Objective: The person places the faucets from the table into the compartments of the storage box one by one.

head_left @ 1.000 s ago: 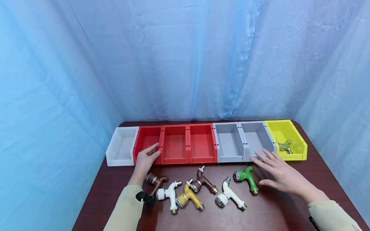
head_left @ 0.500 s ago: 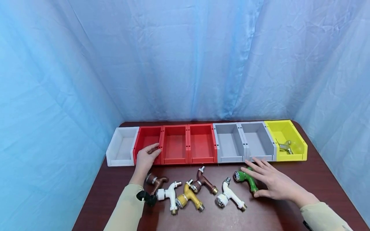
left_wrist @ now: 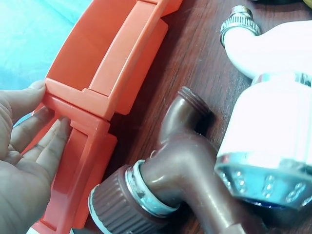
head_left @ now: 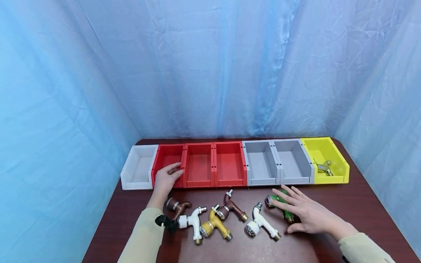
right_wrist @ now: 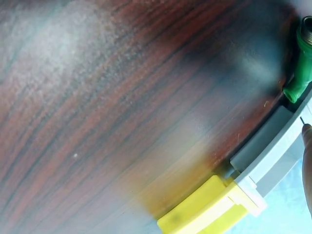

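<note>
My left hand (head_left: pixel 164 181) rests at the divider between two red bins (head_left: pixel 168 153); the left wrist view has its thumb and fingers touching the plastic edges (left_wrist: pixel 73 100). Nearest below it lies a brown tap (head_left: pixel 180 208), beside a white tap (head_left: pixel 195 221). Over the green tap (head_left: pixel 288 214) my right hand (head_left: pixel 310 213) hovers with fingers spread, hiding part of its body. In the right wrist view only the end of the green tap (right_wrist: pixel 303 63) and one finger (right_wrist: pixel 307 165) show, at the right edge.
Between the hands lie a yellow tap (head_left: pixel 215 221), a second brown tap (head_left: pixel 234 207) and a second white tap (head_left: pixel 262 221). Behind them runs a row of bins: white (head_left: pixel 126 177), red, grey (head_left: pixel 279 170) and yellow (head_left: pixel 343 160). A metal tap (head_left: pixel 325 168) sits in the yellow bin.
My right hand has moved left and a little toward me, from beside the green tap to over it. My left hand has stayed at the red bins.
</note>
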Motion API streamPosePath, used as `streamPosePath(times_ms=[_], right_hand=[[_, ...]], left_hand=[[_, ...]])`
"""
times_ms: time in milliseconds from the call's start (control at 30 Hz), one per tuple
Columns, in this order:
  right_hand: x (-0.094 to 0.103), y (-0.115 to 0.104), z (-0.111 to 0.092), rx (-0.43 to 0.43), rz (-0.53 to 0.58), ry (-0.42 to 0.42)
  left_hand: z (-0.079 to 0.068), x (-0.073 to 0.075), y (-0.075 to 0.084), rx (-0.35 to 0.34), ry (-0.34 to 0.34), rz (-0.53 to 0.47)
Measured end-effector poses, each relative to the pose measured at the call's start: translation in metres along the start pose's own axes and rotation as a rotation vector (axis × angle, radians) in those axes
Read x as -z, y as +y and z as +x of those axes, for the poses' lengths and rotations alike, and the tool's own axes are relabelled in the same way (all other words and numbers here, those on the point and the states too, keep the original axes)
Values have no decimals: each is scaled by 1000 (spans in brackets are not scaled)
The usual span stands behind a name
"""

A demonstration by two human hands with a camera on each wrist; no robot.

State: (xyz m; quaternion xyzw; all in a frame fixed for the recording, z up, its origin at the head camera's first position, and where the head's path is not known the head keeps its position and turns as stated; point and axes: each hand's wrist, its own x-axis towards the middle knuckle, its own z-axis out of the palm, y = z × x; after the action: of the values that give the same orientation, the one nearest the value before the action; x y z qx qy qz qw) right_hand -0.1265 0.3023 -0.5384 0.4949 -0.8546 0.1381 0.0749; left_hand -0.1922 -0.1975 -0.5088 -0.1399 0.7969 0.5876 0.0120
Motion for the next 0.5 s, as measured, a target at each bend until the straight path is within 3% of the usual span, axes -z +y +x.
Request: streamPosePath(times_ms=[500], right_hand=[[-2, -7, -2, 5, -9, -98]], left_hand=[[0, 3, -3, 10, -29, -10]])
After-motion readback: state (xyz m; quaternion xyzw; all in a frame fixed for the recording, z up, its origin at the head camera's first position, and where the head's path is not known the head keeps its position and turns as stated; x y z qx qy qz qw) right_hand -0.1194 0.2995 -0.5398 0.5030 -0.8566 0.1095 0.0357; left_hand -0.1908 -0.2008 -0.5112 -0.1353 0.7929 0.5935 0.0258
